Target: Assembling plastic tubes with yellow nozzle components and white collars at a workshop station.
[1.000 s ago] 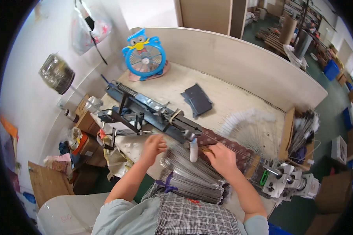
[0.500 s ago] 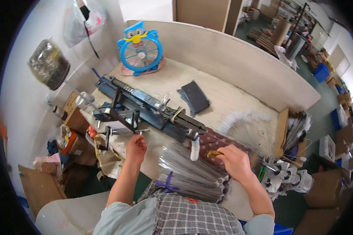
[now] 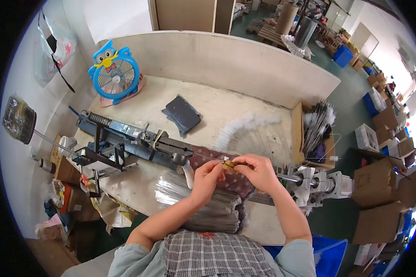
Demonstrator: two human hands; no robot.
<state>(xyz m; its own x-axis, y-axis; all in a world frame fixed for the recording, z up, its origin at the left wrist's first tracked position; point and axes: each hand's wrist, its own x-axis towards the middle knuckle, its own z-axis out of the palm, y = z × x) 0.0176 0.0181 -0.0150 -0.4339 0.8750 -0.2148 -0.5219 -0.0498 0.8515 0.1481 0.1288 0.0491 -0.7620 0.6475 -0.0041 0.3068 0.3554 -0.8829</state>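
My right hand (image 3: 259,171) is closed on a small brass-coloured piece (image 3: 229,169) over the polka-dot cloth (image 3: 202,156). My left hand (image 3: 206,180) meets it there, thumb and fingers pinched at the left side of the piece; what they grip is mostly hidden. A tiny white bit shows at the top of the piece. Beneath my forearm and left hand lies a thick bundle of thin silvery wires (image 3: 171,194). Just left of my hands ends a long dark metal bench fixture (image 3: 138,147) with a spring, and a white-wrapped handle (image 3: 188,174) hangs from it.
White-tipped wires (image 3: 231,134) lie fanned out on the table, near a stack of dark flat pads (image 3: 182,114). At the right stand a cardboard box of wires (image 3: 296,131) and a metal shaft mechanism (image 3: 326,187). A blue owl-shaped fan (image 3: 115,76) stands back left; a low partition (image 3: 231,64) borders the table.
My left hand has left the fixture's black frame and moved right to meet my right hand. The right hand, still with the brass-coloured piece, has shifted slightly left; the view has turned right.
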